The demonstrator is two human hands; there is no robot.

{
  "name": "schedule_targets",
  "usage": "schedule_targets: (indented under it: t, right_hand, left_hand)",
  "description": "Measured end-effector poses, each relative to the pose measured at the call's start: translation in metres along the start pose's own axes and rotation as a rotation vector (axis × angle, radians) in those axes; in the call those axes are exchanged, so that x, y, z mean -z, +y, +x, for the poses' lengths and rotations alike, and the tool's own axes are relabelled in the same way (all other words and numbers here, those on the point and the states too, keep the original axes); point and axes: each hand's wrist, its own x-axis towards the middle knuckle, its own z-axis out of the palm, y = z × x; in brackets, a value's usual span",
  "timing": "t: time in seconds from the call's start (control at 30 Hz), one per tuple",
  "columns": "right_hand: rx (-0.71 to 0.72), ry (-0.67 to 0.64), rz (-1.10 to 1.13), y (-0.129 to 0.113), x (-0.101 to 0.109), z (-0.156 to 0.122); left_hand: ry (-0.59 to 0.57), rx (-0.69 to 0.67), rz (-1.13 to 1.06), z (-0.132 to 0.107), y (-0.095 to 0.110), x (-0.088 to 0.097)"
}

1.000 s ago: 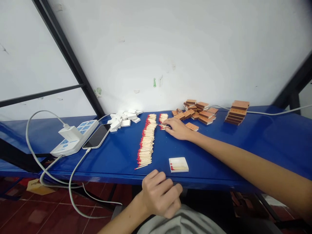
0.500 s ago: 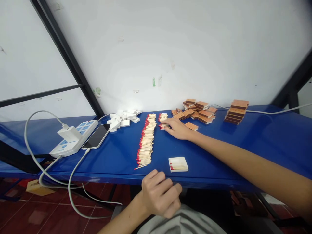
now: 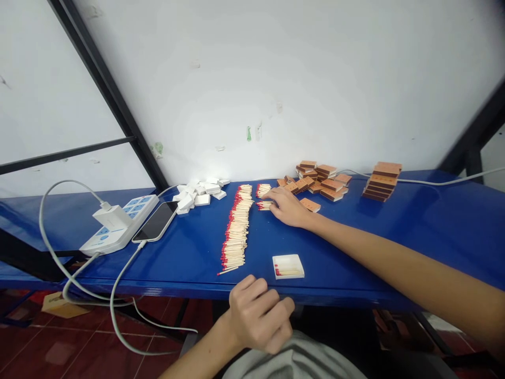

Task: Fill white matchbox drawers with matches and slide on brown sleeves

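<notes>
My right hand [image 3: 290, 207] reaches to the back of the blue table, thumb and index finger apart at the right end of a small group of matches [image 3: 263, 206]. Another small bunch of matches [image 3: 262, 190] lies just behind it. To the left runs a long row of red-tipped matches [image 3: 237, 229]. A white matchbox tray [image 3: 294, 261] sits near the front edge with a few matches inside. My left hand [image 3: 261, 315] is closed in a loose fist in front of the table edge, and nothing shows sticking out of it.
White trays [image 3: 201, 193] are heaped at the back left, brown matchboxes [image 3: 321, 179] at the back right. A leaning stack of matchboxes [image 3: 382, 181] stands farther right. A phone [image 3: 157, 222] and power strip [image 3: 120, 226] with cables lie on the left. A wall [image 3: 252, 105] rises behind.
My right hand has drawn slightly to the right, and more of the small match group shows between thumb and index finger. The left fist has stayed put.
</notes>
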Motion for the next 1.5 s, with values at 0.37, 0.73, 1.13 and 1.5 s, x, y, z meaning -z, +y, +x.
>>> schedule_targets:
  t: [0.37,0.73,1.13,1.5]
  right_hand:
    - [0.010,0.112,0.107,-0.007,0.004,0.000]
    - [-0.036,0.018,0.021,-0.010,0.008,-0.001]
    - [-0.259,-0.139,0.005,-0.014,0.011,0.000]
    - [-0.216,-0.180,-0.053,-0.017,0.013,-0.001]
  left_hand:
    - [-0.002,0.004,0.004,0.000,0.000,0.001]
    - [-0.014,0.007,0.019,-0.002,0.000,0.000]
    - [0.006,-0.002,-0.013,0.000,0.000,0.000]
    - [-0.006,0.002,-0.001,0.000,0.000,0.000]
